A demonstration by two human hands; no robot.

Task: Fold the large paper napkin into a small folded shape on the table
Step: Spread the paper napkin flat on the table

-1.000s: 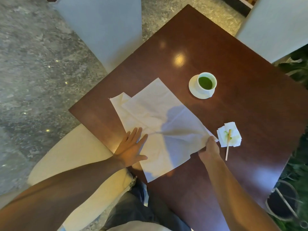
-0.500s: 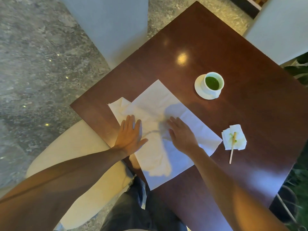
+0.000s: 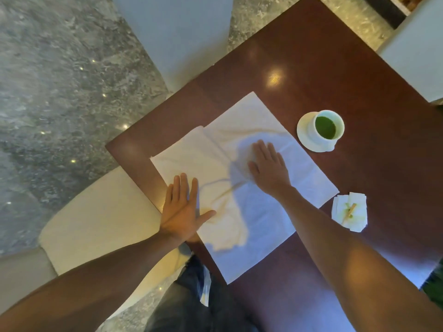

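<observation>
**Both hands pressing flat on the large napkin**

The large paper napkin (image 3: 259, 212) is lying spread on the dark brown table (image 3: 359, 92), near the corner closest to the person. It is partly folded: one layer is lying over another, and a strip of the lower layer is showing along the left side. The paper is wrinkled in the middle, with a raised crease running between the two hands.

The left hand (image 3: 182, 212) is resting on the left edge of the napkin, partly on the table edge. Its fingers are straight and close together, the thumb is pointing out to the right, and it is holding nothing. The right hand (image 3: 268, 166) is lying palm down on the middle of the napkin, farther from the person. Its fingers are also straight and slightly spread, pressing the paper flat.

To the right of the napkin, a white cup (image 3: 328, 128) with green liquid is standing on a white saucer (image 3: 305, 137), just beside the napkin's far right edge. Nearer to the person, a small crumpled tissue (image 3: 350, 214) with green stains is lying on the table, and a thin wooden stick (image 3: 348, 213) is lying on it.
</observation>
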